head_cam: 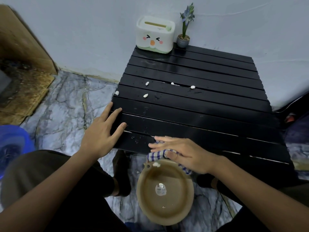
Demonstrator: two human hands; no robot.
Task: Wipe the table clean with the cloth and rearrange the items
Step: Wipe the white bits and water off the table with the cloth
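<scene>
- Left hand (102, 131) flat, fingers straight, on black slatted worktop (209, 97) edge.
- Right hand (182, 154) presses checked cloth (156, 155) at near edge, fingers seemingly straight.
- Tan basin (165, 213) below; white crumbs (145, 95) mid-worktop.

Pale wall (83, 39) — marbled grey floor (63, 101) — cardboard (21, 47) at left.

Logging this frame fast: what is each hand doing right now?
Left hand: open, fingers straight, resting on the black slatted table edge.
Right hand: open, pressing the blue-checked cloth flat at the table's near edge.
</scene>
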